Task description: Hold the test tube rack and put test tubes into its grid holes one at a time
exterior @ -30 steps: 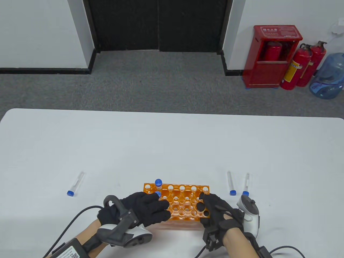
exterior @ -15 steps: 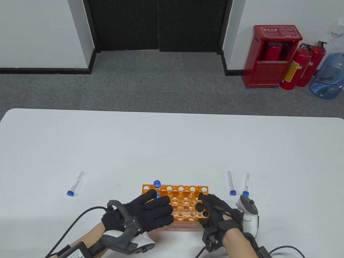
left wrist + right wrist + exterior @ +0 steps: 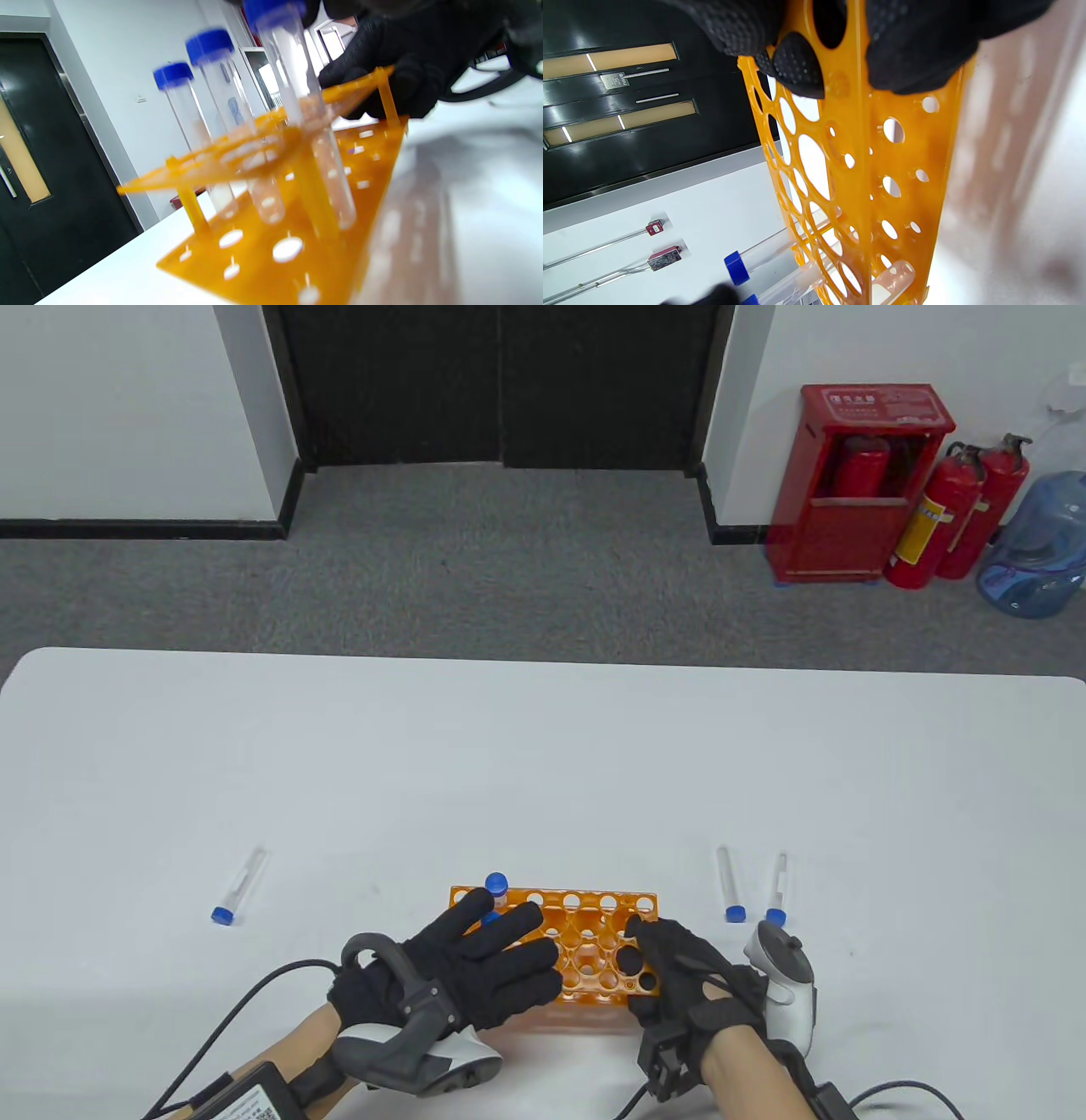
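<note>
The orange test tube rack point(image 3: 594, 950) stands on the white table near the front edge. My right hand point(image 3: 646, 952) grips its right end; in the right wrist view its fingers point(image 3: 797, 67) pinch the top plate of the rack point(image 3: 857, 178). My left hand point(image 3: 509, 942) lies over the rack's left part with fingers stretched out and spread. One capped tube point(image 3: 496, 886) stands at the back left corner. The left wrist view shows three blue-capped tubes point(image 3: 220, 106) upright in the rack point(image 3: 271, 254). One loose tube point(image 3: 240, 886) lies at left, two more point(image 3: 728, 884) point(image 3: 776, 887) at right.
Cables run from both wrists over the table's front edge point(image 3: 899, 1090). A grey box with a label point(image 3: 246, 1099) sits by my left forearm. Beyond the table's far edge are carpet, a red extinguisher cabinet point(image 3: 857, 483) and a water bottle point(image 3: 1035, 547).
My left hand has slid right and forward over the rack and its fingers have straightened and spread. My right hand and the rack have stayed in place.
</note>
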`<state>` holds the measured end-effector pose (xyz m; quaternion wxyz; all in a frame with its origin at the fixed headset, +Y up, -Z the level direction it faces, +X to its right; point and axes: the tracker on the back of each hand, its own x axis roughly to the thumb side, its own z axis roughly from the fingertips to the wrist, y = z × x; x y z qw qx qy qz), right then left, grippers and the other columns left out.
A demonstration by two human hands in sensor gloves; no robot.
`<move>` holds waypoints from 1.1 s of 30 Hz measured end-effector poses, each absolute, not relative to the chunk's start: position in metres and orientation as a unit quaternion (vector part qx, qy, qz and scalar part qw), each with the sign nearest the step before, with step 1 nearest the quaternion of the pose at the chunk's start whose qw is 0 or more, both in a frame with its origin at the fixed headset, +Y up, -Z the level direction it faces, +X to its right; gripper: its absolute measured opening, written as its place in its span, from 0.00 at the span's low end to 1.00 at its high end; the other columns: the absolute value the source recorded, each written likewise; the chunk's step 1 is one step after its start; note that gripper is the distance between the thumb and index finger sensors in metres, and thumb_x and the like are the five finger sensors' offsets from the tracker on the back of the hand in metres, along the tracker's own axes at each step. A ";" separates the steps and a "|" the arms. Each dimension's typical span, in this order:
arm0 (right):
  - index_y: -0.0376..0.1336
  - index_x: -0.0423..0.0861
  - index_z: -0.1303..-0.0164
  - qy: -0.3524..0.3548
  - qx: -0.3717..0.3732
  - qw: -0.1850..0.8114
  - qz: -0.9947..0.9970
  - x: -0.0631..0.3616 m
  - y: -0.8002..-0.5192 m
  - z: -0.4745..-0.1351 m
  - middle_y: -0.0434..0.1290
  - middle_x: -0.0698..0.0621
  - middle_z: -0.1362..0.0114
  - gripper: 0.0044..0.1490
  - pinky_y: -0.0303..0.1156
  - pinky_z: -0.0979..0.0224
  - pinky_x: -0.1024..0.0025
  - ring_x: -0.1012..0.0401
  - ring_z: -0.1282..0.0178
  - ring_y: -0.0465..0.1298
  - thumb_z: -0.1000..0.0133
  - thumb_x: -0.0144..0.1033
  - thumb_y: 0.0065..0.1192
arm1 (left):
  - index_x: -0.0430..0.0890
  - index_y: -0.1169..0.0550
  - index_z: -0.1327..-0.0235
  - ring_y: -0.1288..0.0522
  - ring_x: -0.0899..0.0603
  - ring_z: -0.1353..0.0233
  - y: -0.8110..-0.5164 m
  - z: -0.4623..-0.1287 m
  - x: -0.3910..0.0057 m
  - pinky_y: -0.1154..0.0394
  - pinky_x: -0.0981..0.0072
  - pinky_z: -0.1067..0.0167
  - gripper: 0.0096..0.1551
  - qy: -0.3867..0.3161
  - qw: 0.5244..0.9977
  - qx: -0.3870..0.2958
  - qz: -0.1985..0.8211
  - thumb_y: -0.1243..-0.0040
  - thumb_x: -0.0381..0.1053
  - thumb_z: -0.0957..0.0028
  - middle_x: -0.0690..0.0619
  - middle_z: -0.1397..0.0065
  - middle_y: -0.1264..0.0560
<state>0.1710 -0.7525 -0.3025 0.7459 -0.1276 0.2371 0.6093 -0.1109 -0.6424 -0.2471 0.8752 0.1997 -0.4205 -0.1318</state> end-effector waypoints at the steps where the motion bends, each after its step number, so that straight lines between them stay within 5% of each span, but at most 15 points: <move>1: 0.65 0.49 0.38 0.237 -0.128 0.746 0.609 0.171 -0.752 -0.303 0.81 0.53 0.50 0.30 0.76 0.66 0.56 0.53 0.73 0.81 0.49 0.48 0.57 | 0.75 0.44 0.30 0.53 0.51 0.12 -0.632 -0.249 -0.116 0.51 0.43 0.17 0.41 -0.410 0.881 0.211 -0.105 0.52 0.67 0.64 0.74 0.17 0.48; 4: 0.65 0.49 0.38 0.236 -0.129 0.748 0.607 0.171 -0.752 -0.302 0.81 0.53 0.50 0.30 0.76 0.66 0.56 0.53 0.73 0.81 0.49 0.48 0.57 | 0.75 0.45 0.30 0.55 0.50 0.12 -0.601 -0.267 -0.143 0.54 0.42 0.17 0.42 -0.347 0.906 0.240 -0.025 0.52 0.68 0.63 0.74 0.17 0.50; 10: 0.65 0.50 0.38 0.236 -0.128 0.747 0.608 0.172 -0.752 -0.303 0.81 0.53 0.50 0.30 0.77 0.66 0.56 0.54 0.73 0.81 0.49 0.48 0.57 | 0.72 0.38 0.30 0.45 0.46 0.13 -0.586 -0.343 -0.218 0.44 0.41 0.19 0.37 -0.065 0.979 0.192 -0.027 0.49 0.63 0.58 0.70 0.18 0.42; 14: 0.65 0.49 0.38 0.235 -0.127 0.748 0.607 0.172 -0.752 -0.303 0.81 0.53 0.50 0.30 0.77 0.66 0.56 0.54 0.73 0.81 0.49 0.48 0.57 | 0.71 0.32 0.32 0.34 0.45 0.18 -0.618 -0.383 -0.266 0.34 0.46 0.23 0.37 0.084 0.988 0.099 -0.087 0.42 0.66 0.61 0.68 0.20 0.35; 18: 0.65 0.49 0.38 0.234 -0.127 0.750 0.605 0.172 -0.752 -0.303 0.81 0.53 0.50 0.30 0.77 0.66 0.56 0.54 0.73 0.81 0.49 0.48 0.57 | 0.69 0.35 0.30 0.34 0.43 0.17 -0.669 -0.399 -0.304 0.33 0.46 0.23 0.39 0.206 0.970 -0.035 -0.122 0.44 0.69 0.61 0.65 0.17 0.43; 28: 0.65 0.49 0.38 0.238 -0.124 0.748 0.607 0.172 -0.752 -0.303 0.81 0.53 0.50 0.30 0.77 0.66 0.56 0.53 0.73 0.81 0.49 0.48 0.57 | 0.63 0.43 0.26 0.31 0.43 0.20 -0.743 -0.393 -0.363 0.30 0.49 0.25 0.48 0.344 0.917 -0.203 -0.014 0.45 0.73 0.62 0.59 0.16 0.48; 33: 0.65 0.49 0.38 0.238 -0.125 0.747 0.608 0.172 -0.752 -0.303 0.81 0.53 0.50 0.30 0.77 0.66 0.56 0.53 0.73 0.81 0.49 0.48 0.57 | 0.61 0.40 0.28 0.32 0.44 0.20 -0.754 -0.392 -0.363 0.29 0.51 0.26 0.46 0.352 0.912 -0.211 -0.013 0.45 0.72 0.62 0.58 0.17 0.48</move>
